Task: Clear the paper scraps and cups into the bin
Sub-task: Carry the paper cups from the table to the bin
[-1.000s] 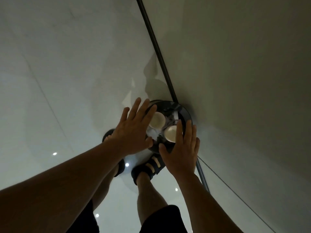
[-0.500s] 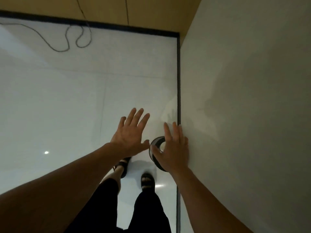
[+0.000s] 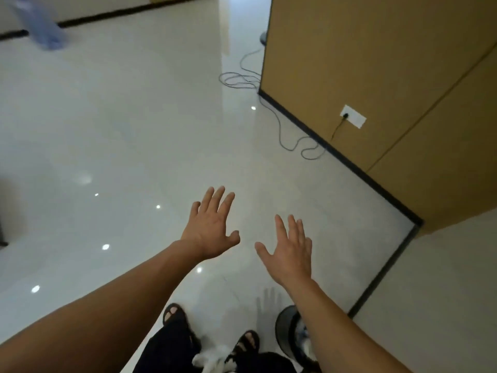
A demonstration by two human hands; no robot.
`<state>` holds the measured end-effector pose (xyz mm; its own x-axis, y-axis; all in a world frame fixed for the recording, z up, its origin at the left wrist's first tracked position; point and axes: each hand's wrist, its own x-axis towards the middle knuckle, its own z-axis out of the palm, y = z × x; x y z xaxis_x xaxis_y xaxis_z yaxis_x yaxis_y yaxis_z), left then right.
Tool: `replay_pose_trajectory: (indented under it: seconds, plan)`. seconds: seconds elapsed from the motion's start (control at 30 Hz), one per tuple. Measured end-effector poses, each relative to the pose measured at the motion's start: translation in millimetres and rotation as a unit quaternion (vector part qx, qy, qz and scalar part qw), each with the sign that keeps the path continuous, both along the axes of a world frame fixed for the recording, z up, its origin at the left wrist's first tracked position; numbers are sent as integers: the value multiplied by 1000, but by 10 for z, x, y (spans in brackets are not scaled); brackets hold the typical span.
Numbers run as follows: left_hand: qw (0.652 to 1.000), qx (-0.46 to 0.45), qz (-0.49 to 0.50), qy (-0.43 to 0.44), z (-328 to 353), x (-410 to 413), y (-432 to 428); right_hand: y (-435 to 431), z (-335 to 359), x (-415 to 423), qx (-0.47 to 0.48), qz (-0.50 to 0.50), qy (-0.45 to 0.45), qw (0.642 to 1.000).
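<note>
Both hands, the left hand and right hand, are hovering empty with fingers spread, while one bin is standing below and behind the right fingertips, partly hidden by the forearm. Something pale is showing inside it; cups cannot be counted. One crumpled white paper scrap is lying well behind the fingers by the feet, probably light and soft, best pinched at its bulk.

Both hands, left and right, hovered empty with fingers spread above the floor; the bin stood below the right forearm.
</note>
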<state>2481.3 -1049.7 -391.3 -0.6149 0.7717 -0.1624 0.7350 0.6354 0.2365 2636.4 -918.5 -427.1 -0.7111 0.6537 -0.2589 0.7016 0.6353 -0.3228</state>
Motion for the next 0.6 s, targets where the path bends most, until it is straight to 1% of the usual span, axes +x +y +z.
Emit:
replay_pose_trajectory:
  seconds: [0.1,0.23,0.3,0.47,0.6]
  plan:
    - [994,25,104,17,152,-306,-832,-504,190,-552,18,95,6,995]
    - [972,48,229,17,224,-514,-2103,-1490,370,-1210,19,203,19,979]
    - [962,49,267,13,222,-578,-2595,-1900,418,-1423,12,236,23,971]
    - [914,49,402,13,245,-714,-4313,-3370,443,-1986,15,361,11,932]
    - [869,51,491,7,300,-699,-5338,-4293,492,-2416,22,443,13,896]
